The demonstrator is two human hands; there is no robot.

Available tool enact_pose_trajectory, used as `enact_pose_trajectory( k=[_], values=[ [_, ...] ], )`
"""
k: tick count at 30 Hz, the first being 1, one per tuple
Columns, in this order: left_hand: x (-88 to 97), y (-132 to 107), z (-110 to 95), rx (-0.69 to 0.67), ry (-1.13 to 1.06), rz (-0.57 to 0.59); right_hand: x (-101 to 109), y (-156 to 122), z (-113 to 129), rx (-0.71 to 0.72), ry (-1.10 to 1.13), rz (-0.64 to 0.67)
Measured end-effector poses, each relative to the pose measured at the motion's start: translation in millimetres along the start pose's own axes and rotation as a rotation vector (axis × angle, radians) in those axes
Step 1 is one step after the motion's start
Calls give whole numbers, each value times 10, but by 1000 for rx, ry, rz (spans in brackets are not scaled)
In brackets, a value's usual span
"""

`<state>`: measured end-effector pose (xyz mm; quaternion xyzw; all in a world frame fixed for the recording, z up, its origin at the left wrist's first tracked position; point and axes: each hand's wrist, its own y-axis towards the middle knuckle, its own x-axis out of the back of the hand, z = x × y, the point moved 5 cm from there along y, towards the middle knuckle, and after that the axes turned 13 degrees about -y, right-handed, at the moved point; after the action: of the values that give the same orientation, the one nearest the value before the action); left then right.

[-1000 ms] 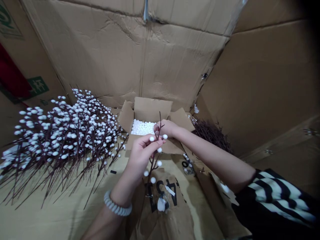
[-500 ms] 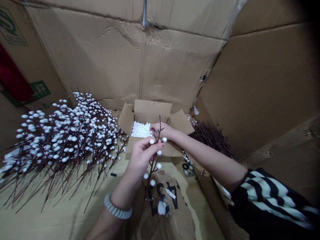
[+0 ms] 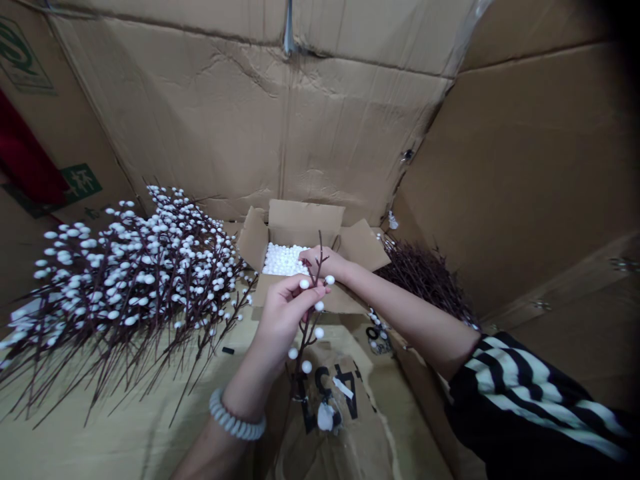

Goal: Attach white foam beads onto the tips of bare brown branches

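Between the thumb and fingers of my left hand (image 3: 287, 310) is a brown artificial berry twig (image 3: 299, 357), held upright. Several white balls sit on its lower side branches, while the upper tips are bare. Behind it, my right hand (image 3: 325, 261) reaches into an open cardboard box (image 3: 306, 217) of loose white balls (image 3: 285, 259). The right fingers are bent together at the right side of the balls. Their tips are partly hidden by the twig and the box, so what they pinch cannot be made out.
A large heap of white-berried twigs (image 3: 165, 267) lies left, its stems pointing toward me. Bare brown twigs (image 3: 425, 273) are piled right, behind my forearm. A small black piece (image 3: 228, 351) lies on the table (image 3: 100, 427). Cardboard walls (image 3: 215, 113) stand behind and right.
My right fingers have shifted very slightly left among the balls, and the right forearm and sleeve have moved a little to the left. My left hand keeps the twig in place.
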<state>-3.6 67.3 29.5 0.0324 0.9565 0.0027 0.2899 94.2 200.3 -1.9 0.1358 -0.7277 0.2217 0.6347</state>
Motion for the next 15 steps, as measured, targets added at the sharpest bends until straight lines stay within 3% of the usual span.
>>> enact_pose_trajectory(
  k=[6, 15],
  values=[
    [6, 4, 16, 12, 7, -8, 0, 39, -63, -93, 304, -76],
    [15, 17, 28, 13, -20, -4, 74, -36, -216, -199, 1150, -229]
  ],
)
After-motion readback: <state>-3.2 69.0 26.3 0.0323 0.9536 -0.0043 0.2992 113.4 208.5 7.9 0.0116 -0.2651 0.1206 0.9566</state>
